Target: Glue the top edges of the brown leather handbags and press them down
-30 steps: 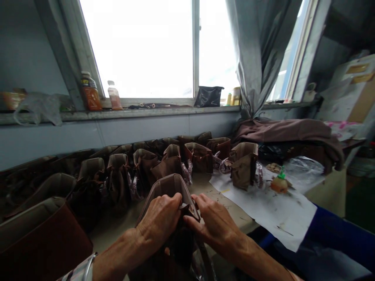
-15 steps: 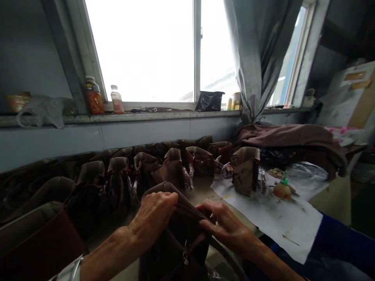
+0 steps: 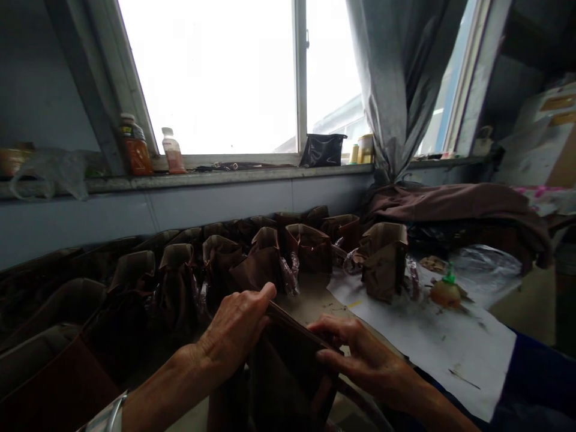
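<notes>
A dark brown bag (image 3: 288, 366) stands at the front of the table, its upper edge running slantwise between my hands. My left hand (image 3: 245, 315) is closed over the left end of that edge, thumb on top. Around the right part of the same edge, my right hand (image 3: 353, 348) pinches the material between thumb and fingers. The lower part of the bag is dark and runs out of view. Just beyond it stand several similar brown bags (image 3: 310, 249), open at the top, some with plastic-wrapped handles.
On the right, a white sheet (image 3: 432, 336) bears another upright bag (image 3: 384, 264) and a small bottle with a green tip (image 3: 446, 291). Brown cloth (image 3: 450, 204) is heaped behind. Bottles (image 3: 136, 147) and a black pouch (image 3: 323, 150) stand on the windowsill.
The bag's mouth, seen spread before, now looks pressed narrower along its edge. The bag's metal clasp is no longer visible. Both hands keep hold, and the view has shifted slightly.
</notes>
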Demonstrator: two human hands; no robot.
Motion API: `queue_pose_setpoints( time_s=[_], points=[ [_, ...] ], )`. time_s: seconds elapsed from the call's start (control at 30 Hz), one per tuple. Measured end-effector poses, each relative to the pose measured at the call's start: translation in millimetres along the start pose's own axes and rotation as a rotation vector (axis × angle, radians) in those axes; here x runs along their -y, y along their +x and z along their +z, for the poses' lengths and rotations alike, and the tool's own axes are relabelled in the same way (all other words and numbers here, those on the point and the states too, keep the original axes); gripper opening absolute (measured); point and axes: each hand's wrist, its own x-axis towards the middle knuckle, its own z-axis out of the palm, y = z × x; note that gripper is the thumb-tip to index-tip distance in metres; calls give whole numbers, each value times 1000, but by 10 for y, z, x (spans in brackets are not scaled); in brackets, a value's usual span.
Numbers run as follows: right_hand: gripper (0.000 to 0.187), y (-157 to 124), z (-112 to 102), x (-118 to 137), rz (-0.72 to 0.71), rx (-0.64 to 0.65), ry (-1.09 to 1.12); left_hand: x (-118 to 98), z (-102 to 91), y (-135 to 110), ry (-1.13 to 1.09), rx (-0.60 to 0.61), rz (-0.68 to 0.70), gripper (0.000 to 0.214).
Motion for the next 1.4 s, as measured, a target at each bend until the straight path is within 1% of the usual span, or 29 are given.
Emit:
queue_pose_setpoints(
  time_s=[0.1, 0.17, 0.3, 0.4, 0.47, 0.53, 0.63, 0.73, 0.83, 0.97, 1.07, 1.13, 1.23, 1.4],
  points=[
    [36, -34, 11, -90, -14, -36, 20, -35, -36, 16, 88, 51, -10, 34],
    [37, -52, 25, -160, -44, -61, 21, -47, -55, 23, 123, 74, -11, 34],
    [35, -57, 66, -254, -99, -62, 3, -61, -87, 48, 170, 92, 14, 29],
    [34, -51, 85, -267, -117, -68, -8, -71, -100, 80, 203, 100, 27, 18],
    [36, -41, 70, -220, -106, -62, -14, -77, -100, 96, 209, 98, 29, 15],
    [36, -14, 31, -114, -63, -2, -34, -87, -97, 103, 214, 92, 30, 15],
    [27, 57, -27, 104, 18, 97, -69, -109, -101, 102, 216, 90, 33, 16],
    [21, 142, -34, 247, 78, 110, -107, -137, -119, 100, 207, 93, 42, 17],
    [23, 214, -2, 242, 118, 143, -149, -159, -139, 99, 191, 93, 54, 17],
    [14, 290, 9, 197, 138, 167, -179, -155, -149, 95, 169, 84, 59, 16],
    [12, 356, -8, 254, 143, 195, -192, -112, -131, 84, 154, 76, 58, 15],
    [13, 408, -9, 306, 147, 216, -197, -70, -106, 71, 144, 64, 58, 17],
    [16, 498, 18, 355, 142, 223, -209, -21, -69, 51, 132, 50, 59, 21],
    [30, 708, 101, 389, 113, 236, -215, -28, -31, 76, 111, 63, 84, 19]
  ],
)
